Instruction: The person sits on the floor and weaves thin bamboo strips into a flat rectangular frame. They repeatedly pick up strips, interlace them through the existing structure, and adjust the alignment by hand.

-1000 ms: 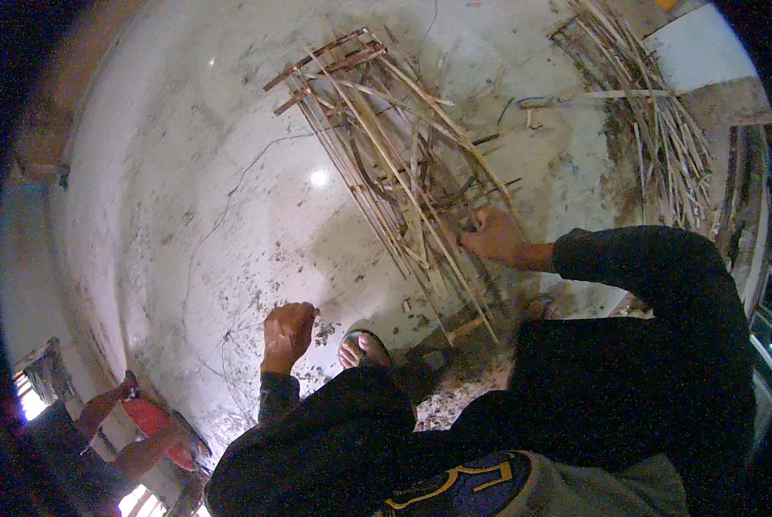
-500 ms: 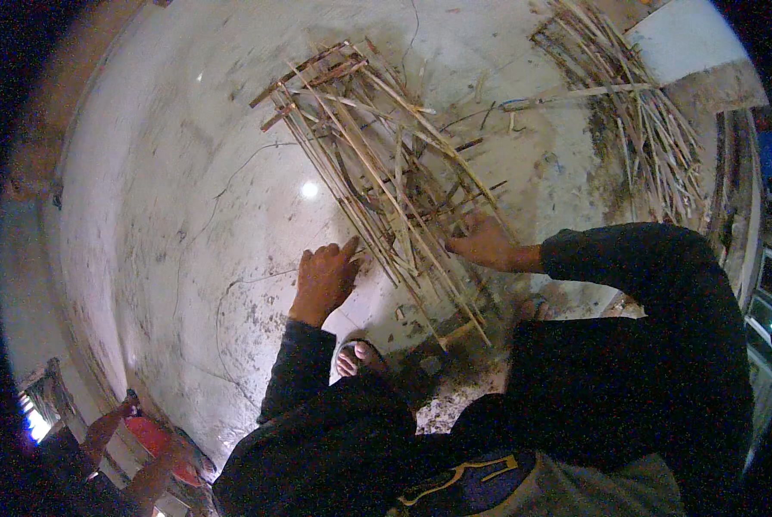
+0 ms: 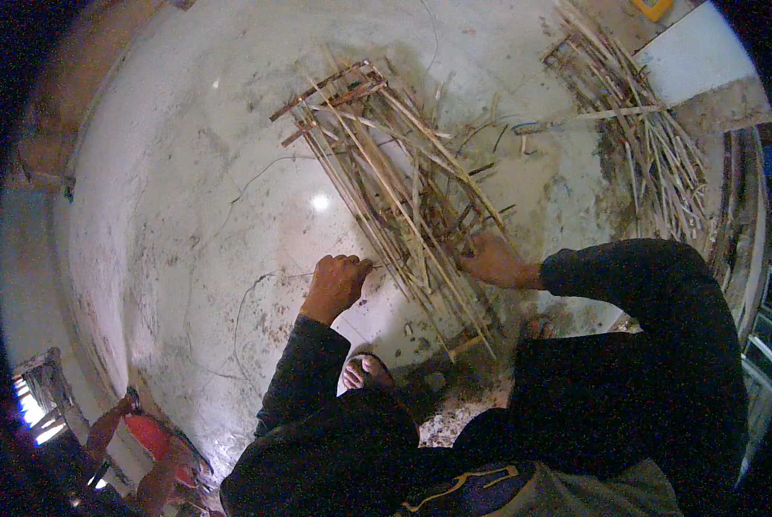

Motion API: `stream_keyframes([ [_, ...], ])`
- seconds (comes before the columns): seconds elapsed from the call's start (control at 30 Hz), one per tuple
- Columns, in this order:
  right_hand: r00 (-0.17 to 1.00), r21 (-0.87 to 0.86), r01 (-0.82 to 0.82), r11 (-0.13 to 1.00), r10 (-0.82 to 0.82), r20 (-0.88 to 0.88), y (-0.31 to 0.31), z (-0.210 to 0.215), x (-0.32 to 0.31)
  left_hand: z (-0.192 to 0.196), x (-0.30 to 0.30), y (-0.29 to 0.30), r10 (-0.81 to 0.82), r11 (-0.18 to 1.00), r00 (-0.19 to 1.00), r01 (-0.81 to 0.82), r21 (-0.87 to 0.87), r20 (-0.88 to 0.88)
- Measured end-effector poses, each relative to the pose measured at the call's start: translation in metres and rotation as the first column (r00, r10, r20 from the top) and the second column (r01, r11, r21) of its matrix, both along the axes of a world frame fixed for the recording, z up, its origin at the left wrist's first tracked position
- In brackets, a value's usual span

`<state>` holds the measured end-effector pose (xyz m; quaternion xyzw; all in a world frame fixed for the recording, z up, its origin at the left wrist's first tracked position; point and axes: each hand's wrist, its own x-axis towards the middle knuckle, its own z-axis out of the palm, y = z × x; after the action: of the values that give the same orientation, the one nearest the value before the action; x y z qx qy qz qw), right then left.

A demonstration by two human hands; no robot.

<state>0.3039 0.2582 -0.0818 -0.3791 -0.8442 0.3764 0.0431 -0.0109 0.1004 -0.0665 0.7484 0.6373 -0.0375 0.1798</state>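
A long, frame-like bundle of thin wooden sticks with brown crosspieces lies slantwise on the floor in front of me. My left hand is beside its left edge, fingers bent and pressed together on a thin wire that trails off to the left over the floor. A short end shows between the fingertips and the sticks. At the right side of the bundle, my right hand has its fingers curled in among the stick ends; what they grip is hidden.
A pile of loose sticks lies at the far right, near a pale board. Loose bits and wire are strewn about the stained floor. Another person's arm and a red object show at lower left. My foot is close by.
My left hand's outstretched index finger has bent in, closing on the wire. The right hand stays at the bundle's right side. The whole view has shifted slightly.
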Motion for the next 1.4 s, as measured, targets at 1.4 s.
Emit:
stream_keyframes([
  [1.4, 0.793, 0.299, -0.503, 0.811, 0.296, 0.532, 0.208, 0.033, 0.013, 0.001, -0.003, -0.031, 0.613, 0.788, 0.790, -0.609, 0.093, -0.018],
])
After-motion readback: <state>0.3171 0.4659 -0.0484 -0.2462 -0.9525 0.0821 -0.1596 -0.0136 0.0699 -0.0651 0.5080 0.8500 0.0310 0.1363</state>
